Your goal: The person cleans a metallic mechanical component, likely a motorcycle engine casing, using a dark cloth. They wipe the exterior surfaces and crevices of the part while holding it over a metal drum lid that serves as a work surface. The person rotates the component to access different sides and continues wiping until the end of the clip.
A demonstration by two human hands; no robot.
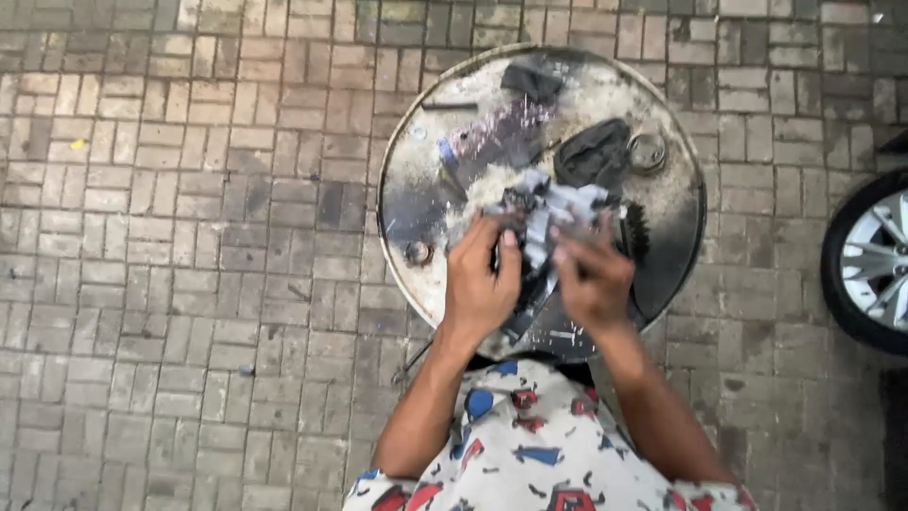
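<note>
Over the near edge of the round, grimy metal drum-top worktop (416,170), the left hand (480,284) and right hand (591,279) both clasp a crumpled grey-white rag (553,213) bunched around a small dark part, apparently mid-wipe, with a firm grip and turning seemingly needed.

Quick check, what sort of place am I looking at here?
Probably an outdoor roadside repair spot: brick paving, a grimy metal drum top used as a bench, and a car wheel at the edge. Both hands work a crumpled grey rag.
</note>
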